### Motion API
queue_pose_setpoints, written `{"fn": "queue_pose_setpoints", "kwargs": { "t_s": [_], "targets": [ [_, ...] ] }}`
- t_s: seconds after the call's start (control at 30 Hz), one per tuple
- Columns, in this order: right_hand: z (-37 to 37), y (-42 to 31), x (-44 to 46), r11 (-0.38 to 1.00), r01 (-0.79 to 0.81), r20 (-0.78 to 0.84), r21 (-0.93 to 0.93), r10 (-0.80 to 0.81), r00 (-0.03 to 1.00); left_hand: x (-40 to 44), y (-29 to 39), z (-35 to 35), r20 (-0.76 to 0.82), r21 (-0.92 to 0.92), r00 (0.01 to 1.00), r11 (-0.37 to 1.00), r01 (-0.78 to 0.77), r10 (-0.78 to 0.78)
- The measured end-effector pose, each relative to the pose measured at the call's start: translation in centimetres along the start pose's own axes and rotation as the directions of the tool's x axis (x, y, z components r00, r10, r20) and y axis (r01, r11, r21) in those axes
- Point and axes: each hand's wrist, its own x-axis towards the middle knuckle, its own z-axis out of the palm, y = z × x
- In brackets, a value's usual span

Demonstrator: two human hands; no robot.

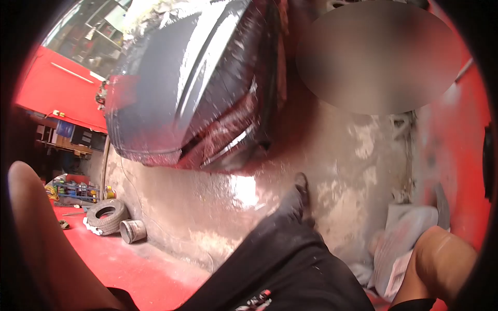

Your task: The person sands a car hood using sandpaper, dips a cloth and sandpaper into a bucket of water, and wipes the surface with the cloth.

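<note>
Well, in the head view the only marking near you is a small red-and-white print (pixel 259 299) on your dark clothing (pixel 280 259), too blurred to read. Over at the left, a worn bucket (pixel 133 231) sits tilted beside a tire (pixel 107 216); you can't tell what's in it. Small containers (pixel 78 191) in blue and other colors stand crowded on a low rack, labels unreadable. Your left arm (pixel 54 243) runs up the left edge, and your right arm (pixel 446 259) is bent at the lower right, next to rumpled gray cloth (pixel 410 228). Neither your left hand nor your right hand can be made out, so whether fingers are apart, together or clamped on something, you can't tell. The dark car (pixel 181 88), partly wrapped in shiny clear film (pixel 233 111), fills the upper middle, ahead of your dark shoe (pixel 301 181) on the patchy floor (pixel 332 207).
</note>
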Motion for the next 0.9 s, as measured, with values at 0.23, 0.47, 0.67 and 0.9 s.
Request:
{"fn": "queue_pose_setpoints", "kwargs": {
  "t_s": [0.23,0.47,0.67,0.9],
  "targets": [
    [1.0,8.3,12.2,0.997,-0.077,0.074,-0.008,0.077,0.994,-2.2,-11.9,0.2,-0.195,0.028,0.971,0.989,0.144,-0.136],
    [0.1,20.7,17.8,0.771,-0.611,-0.130,-0.180,0.597,0.792,-16.4,-31.7,12.4,-0.434,-0.625,0.337,0.549,0.555,-0.835],
    [-1.5,35.1,12.4,0.022,-0.939,-0.027,-0.343,0.999,0.033,-21.0,-39.5,30.1,0.312,-0.949,0.365,-0.270,0.164,-0.877],
    [-4.5,47.9,17.6,-0.242,-0.862,0.039,-0.446,0.957,-0.289,-22.5,-45.0,34.5,0.267,-0.951,0.136,-0.284,-0.124,-0.954]
  ]
}}
